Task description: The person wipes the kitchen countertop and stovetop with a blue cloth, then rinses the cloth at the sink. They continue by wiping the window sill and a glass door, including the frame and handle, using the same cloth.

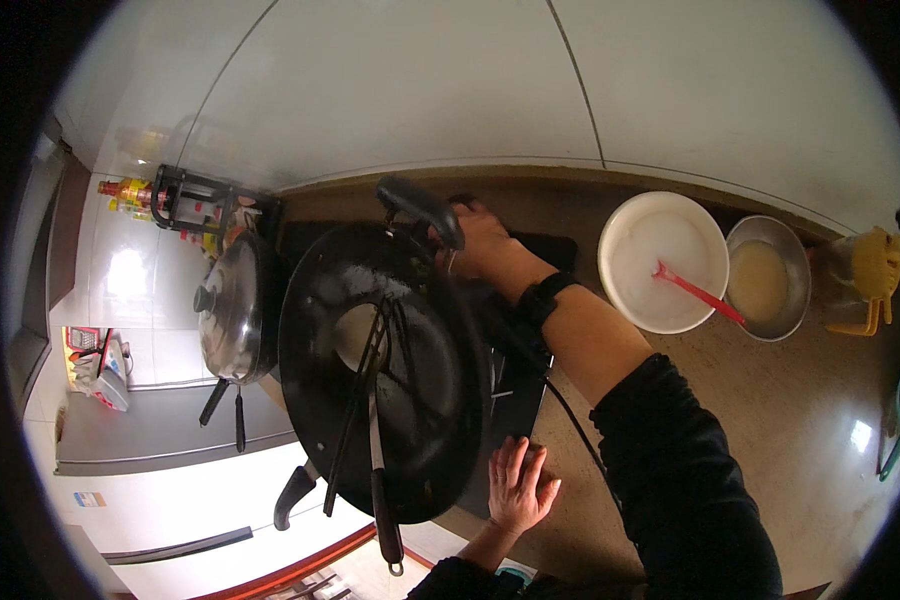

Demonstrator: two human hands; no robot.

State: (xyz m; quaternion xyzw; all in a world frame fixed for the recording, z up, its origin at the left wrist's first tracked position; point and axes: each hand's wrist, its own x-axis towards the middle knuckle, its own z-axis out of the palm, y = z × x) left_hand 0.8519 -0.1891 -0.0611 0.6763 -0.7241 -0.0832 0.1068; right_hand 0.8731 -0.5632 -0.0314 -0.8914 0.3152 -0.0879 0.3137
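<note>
A large black wok (420,322) is in front of me, tilted. Inside it lie a pair of dark chopsticks (350,420) and a dark-handled ladle (381,487), whose grip hangs over the near rim. My right hand (481,234) reaches to the far side of the wok, beside its black loop handle (420,206). Its fingers are partly hidden behind that handle, so what they hold cannot be told. A black band circles the wrist. My left hand (519,487) rests palm down at the front edge of the black cooktop (521,390), fingers spread, holding nothing.
A lidded pan (232,307) stands left of the wok, near a black rack (195,199) with bottles. On the right counter are a white bowl (637,300) with a red spoon (697,291), a metal bowl (799,300) and a yellow-handled jug (874,281). A black cable (581,431) crosses the counter.
</note>
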